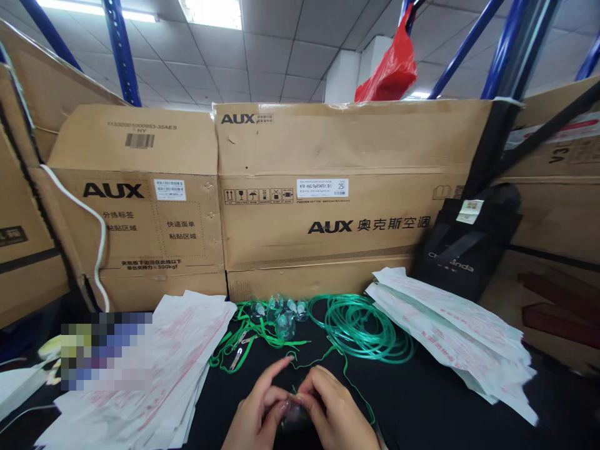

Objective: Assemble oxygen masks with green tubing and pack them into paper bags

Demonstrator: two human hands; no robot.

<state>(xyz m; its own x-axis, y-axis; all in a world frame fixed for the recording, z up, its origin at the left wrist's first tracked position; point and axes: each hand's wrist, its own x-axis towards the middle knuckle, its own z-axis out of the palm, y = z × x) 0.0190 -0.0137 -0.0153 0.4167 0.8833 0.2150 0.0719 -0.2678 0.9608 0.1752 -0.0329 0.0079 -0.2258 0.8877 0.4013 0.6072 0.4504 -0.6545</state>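
Observation:
My left hand [262, 409] and my right hand [323, 403] meet low in the middle, just above the black table. Both pinch a small clear plastic mask [294, 417], mostly covered by the fingers. My left index finger points up, away from the pinch. A thin green elastic strap [349, 375] runs from near the fingertips across the table and down past my right hand. Beyond the hands lie several clear masks [285, 325] with pale green connectors, beside a tangle of green straps [229, 347] with small metal strips [237, 359]. Coiled green tubing [363, 331] sits to their right.
White printed paper bags are piled at the left [145, 375] and right [459, 337]. Large AUX cardboard boxes [347, 244] stand along the back. A black bag [464, 250] leans at the back right, and a white cable [102, 244] hangs at the left.

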